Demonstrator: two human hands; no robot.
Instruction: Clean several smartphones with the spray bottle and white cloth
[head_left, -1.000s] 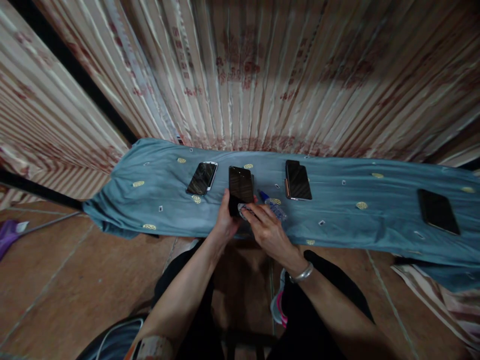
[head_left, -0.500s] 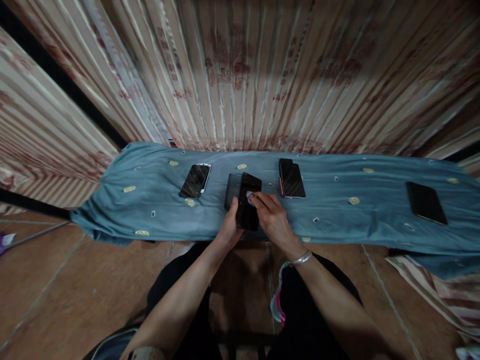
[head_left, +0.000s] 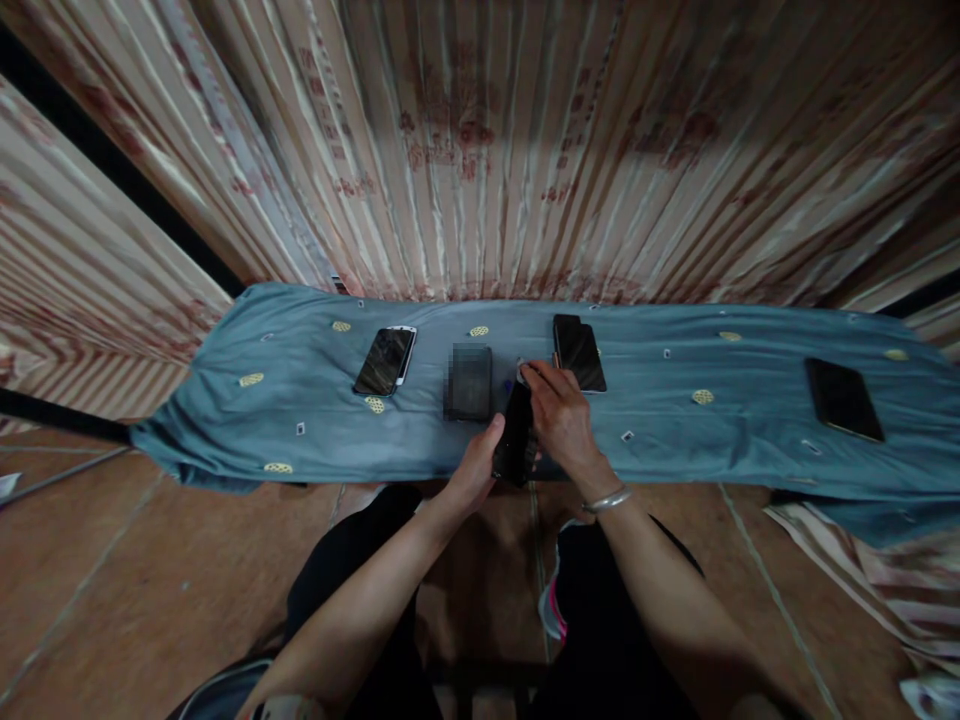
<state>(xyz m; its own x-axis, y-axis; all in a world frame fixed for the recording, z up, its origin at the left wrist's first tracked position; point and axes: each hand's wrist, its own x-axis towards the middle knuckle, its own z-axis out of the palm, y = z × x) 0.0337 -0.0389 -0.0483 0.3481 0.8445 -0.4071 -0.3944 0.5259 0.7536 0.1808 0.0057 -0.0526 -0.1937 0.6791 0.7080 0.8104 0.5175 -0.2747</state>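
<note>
My left hand (head_left: 478, 465) grips a black smartphone (head_left: 513, 441) low over the front of the blue cloth, thumb along its left edge and fingertips showing on the far side. At the phone's upper end, my right hand (head_left: 561, 412) is closed in a pinch on a small pale wad (head_left: 520, 371); whether it is tissue or cloth I cannot tell. Just left of the held phone lies a dark flat rectangular device (head_left: 472, 384), partly blurred by pixels. A silver bangle circles my right wrist.
The blue patterned cloth (head_left: 660, 430) covers a long narrow surface. Overlapping phones (head_left: 382, 362) lie at left, and another dark stack (head_left: 581, 355) lies beyond my right hand. Far right is a black tablet-like device (head_left: 844, 398). Striped curtains (head_left: 465, 220) hang behind.
The held phone has shifted right and towards me, uncovering more of the dark device beside it. My right hand has gone from the middle of the screen to the phone's upper edge.
</note>
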